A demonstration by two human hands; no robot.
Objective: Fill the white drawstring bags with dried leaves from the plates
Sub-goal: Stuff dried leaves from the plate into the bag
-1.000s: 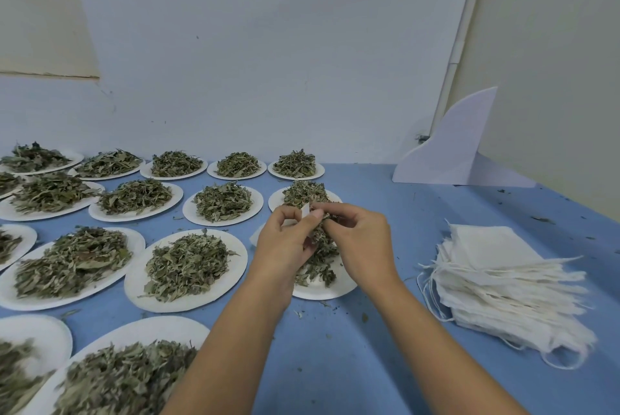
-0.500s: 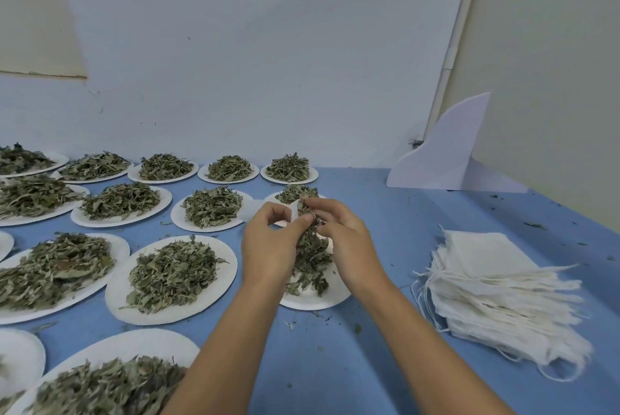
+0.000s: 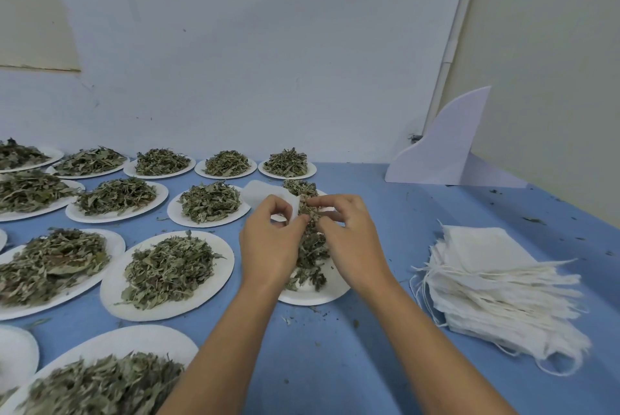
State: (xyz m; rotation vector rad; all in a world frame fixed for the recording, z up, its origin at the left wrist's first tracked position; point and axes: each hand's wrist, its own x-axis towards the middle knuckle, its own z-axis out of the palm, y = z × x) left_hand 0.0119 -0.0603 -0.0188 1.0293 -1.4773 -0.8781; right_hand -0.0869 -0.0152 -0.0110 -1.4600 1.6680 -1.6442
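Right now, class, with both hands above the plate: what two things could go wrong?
1. The right hand pinches leaves at the white bag held by the left hand; some may miss the opening, and crumbs already dot the blue table.
2. The bag stack fans loosely near the right forearm; a bump could scatter it.

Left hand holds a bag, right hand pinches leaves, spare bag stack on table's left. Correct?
No: head view shows the spare bag stack on the right of the table. The left hand holding the bag and right hand pinching leaves are correct.
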